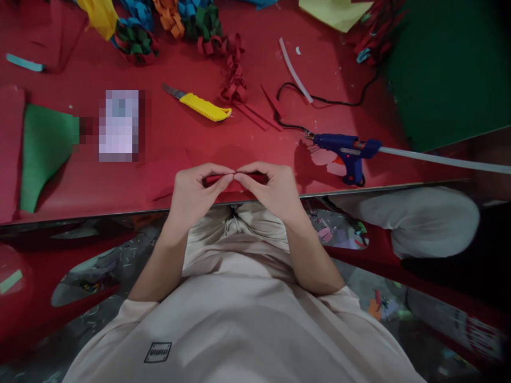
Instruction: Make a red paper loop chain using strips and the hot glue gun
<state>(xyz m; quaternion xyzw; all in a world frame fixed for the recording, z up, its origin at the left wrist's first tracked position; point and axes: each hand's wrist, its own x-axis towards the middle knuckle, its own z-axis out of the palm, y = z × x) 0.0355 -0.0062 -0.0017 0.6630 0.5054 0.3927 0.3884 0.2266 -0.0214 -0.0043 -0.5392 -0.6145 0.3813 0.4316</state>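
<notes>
My left hand (195,191) and my right hand (269,189) meet fingertip to fingertip at the table's front edge. Thumbs and forefingers of both pinch a dark red paper strip (257,177), part of which is hidden by the fingers. Beyond them a yellow utility knife (205,106) lies with its blade out, pointing left. A red paper chain (235,80) hangs together with loose red strips (255,116) near its lower end. To the right, a blue glue gun (339,146) rests on its side, a long glue stick (443,159) sticking out of its back.
Colourful paper chains (207,24) line the far side of the red table (167,138). A black cord (339,102) and a loose glue stick (295,72) lie right of centre. Green paper (46,154) lies at left, beside a blurred-out rectangle. Another person's knee (435,221) is at right.
</notes>
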